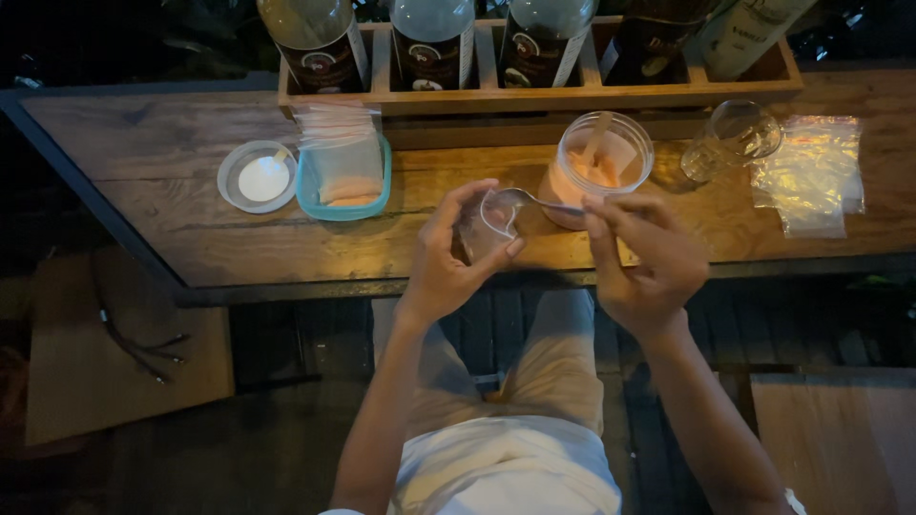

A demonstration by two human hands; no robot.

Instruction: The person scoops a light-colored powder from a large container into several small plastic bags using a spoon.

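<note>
Head view looks down on a dark-stained wooden counter [172,172] with visible grain and a dark edge, lit warmly in an otherwise dim room. Below the counter the floor is dark, with a brown board [86,372] at the left and slatted planks under the person's knees.

Left hand [448,262] is curled around a small clear plastic bag [482,229], fingers grasping it at the near edge of the counter. Right hand [644,262] pinches the handle of a metal spoon [520,200], whose bowl sits at the bag's mouth. Just behind the spoon stands an open clear jar [601,162] holding pale orange powder and a wooden stick.

Along the back runs a wooden crate [572,95] holding several bottles [429,43]. To the left lie a round clear lid [258,176] and a teal tray [343,181] stacked with plastic sachets. To the right, a clear glass [735,138] lies tipped, beside a pile of clear plastic bags [811,172].
</note>
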